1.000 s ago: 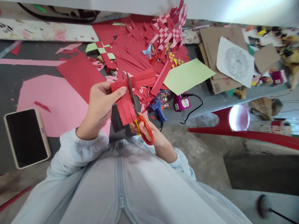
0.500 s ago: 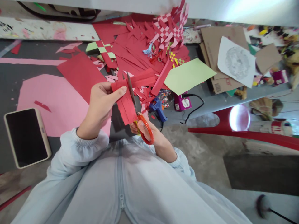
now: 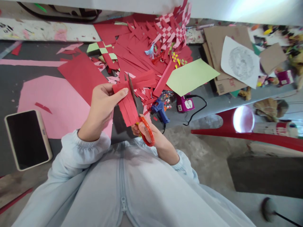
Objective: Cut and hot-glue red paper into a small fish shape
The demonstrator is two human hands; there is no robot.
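Note:
Between thumb and fingers, my left hand [image 3: 104, 99] pinches a piece of red paper [image 3: 127, 108] that has several long slits in it. My right hand [image 3: 149, 129] grips a pair of scissors [image 3: 148, 132] with orange-red handles. The scissor blades point away from me and lie along the right edge of the red paper, with one strip hanging off toward the right beyond them. Some of my right fingers are hidden behind the handles. Below the left hand lies a large pink sheet [image 3: 54, 94], with a red sheet [image 3: 82, 72] overlapping it.
A phone [image 3: 27, 138] lies at the left edge of the table. Red paper pieces [image 3: 130, 53] are heaped at the back. A blue glue gun [image 3: 161, 110] rests right of the scissors, near a pale green sheet [image 3: 193, 75] and a purple box [image 3: 184, 102]. Cardboard [image 3: 215, 41] is stacked farther right.
The scissor handles have drawn slightly closer together, with the orange-red loop shifting a little left. My left hand and the red paper stay in nearly the same place.

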